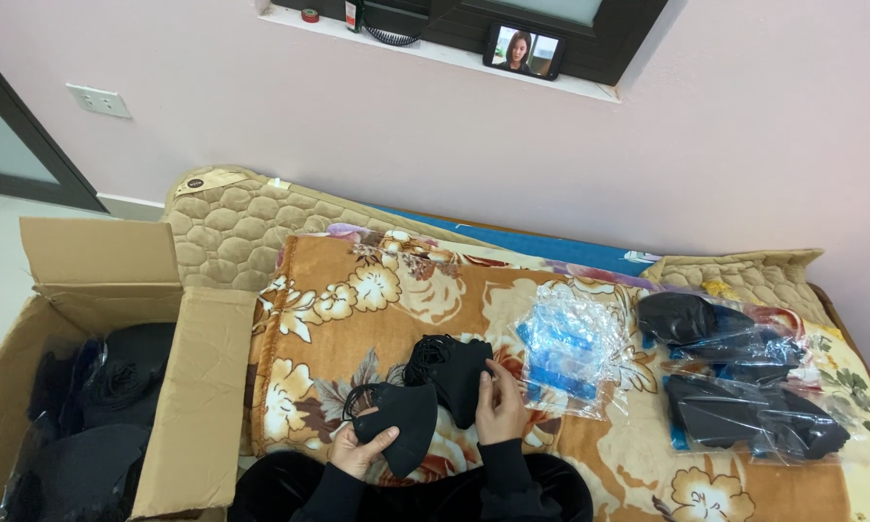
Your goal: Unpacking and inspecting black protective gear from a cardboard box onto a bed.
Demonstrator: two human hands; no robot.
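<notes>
Holding two black masks over the floral blanket [358,290]: my left hand [360,447] grips one black mask [396,418], my right hand [498,398] pinches a second mask [452,372]. Right of my grip lie empty clear bags [565,350], then two bagged mask bundles [735,382]. One cardboard box [198,387] sits left.

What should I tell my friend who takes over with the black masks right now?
Left hand: grips one black folded fabric face mask.
Right hand: holds a small stack of black masks.
Clear empty plastic bags lie on the floral orange blanket.
Done: two bagged black mask packs on the right.
Left: loose black masks fill the brown cardboard box.
</notes>
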